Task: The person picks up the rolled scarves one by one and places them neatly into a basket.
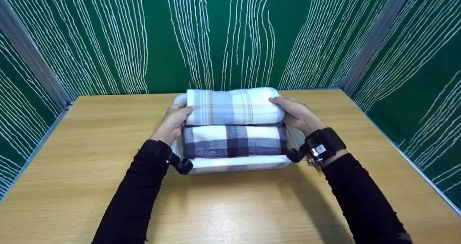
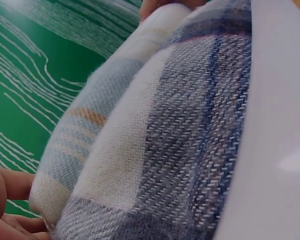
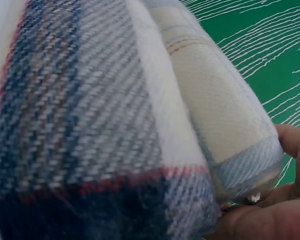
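Note:
A folded light blue and white plaid cloth (image 1: 230,107) lies in the back half of a white basket (image 1: 237,162), in the head view. My left hand (image 1: 173,121) grips its left end, thumb on top. At the opposite end my right hand (image 1: 299,114) holds it the same way, the thumb over the upper edge. In front of it a folded dark and white checked cloth (image 1: 236,141) fills the near half of the basket. Both wrist views show the light cloth (image 2: 80,135) beside the checked cloth (image 3: 100,100), with fingers (image 3: 295,145) at its end.
The basket stands on a wooden table (image 1: 230,208). Green panels (image 1: 162,38) with white wavy lines rise behind and at both sides. Black cameras strapped to both wrists hang close to the basket's near corners.

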The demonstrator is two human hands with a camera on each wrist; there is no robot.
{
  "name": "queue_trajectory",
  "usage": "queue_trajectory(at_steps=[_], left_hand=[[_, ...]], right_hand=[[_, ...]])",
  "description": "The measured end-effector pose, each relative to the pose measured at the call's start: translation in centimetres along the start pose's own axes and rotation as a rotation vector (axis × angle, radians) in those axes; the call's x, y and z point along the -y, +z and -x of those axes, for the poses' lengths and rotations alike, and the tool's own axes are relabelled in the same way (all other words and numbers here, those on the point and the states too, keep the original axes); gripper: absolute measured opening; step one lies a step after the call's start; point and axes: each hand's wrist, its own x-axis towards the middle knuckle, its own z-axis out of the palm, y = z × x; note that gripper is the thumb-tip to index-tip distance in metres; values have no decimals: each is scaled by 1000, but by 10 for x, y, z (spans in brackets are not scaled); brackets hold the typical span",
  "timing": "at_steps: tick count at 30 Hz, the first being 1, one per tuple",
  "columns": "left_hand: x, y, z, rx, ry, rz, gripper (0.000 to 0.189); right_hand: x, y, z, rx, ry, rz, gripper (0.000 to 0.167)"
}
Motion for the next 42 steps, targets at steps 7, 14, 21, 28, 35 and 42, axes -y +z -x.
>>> queue_trajectory(at_steps=[7, 14, 21, 28, 35, 42], left_hand=[[2, 2, 0, -30, 9, -15, 41], [1, 2, 3, 17, -10, -58, 45], [-3, 2, 12, 61, 7, -192, 49], [-8, -2, 21, 78, 48, -280, 57], [-10, -12, 32, 60, 66, -335, 61], [-5, -26, 43, 19, 112, -397, 63]], right_hand=[[0, 0, 0, 18, -2, 18, 56], [0, 3, 0, -8, 6, 35, 54], [1, 8, -1, -73, -9, 139, 49], [3, 7, 6, -1, -54, 199, 43], [6, 1, 21, -9, -68, 290, 47], [-1, -36, 15, -7, -118, 198, 39]])
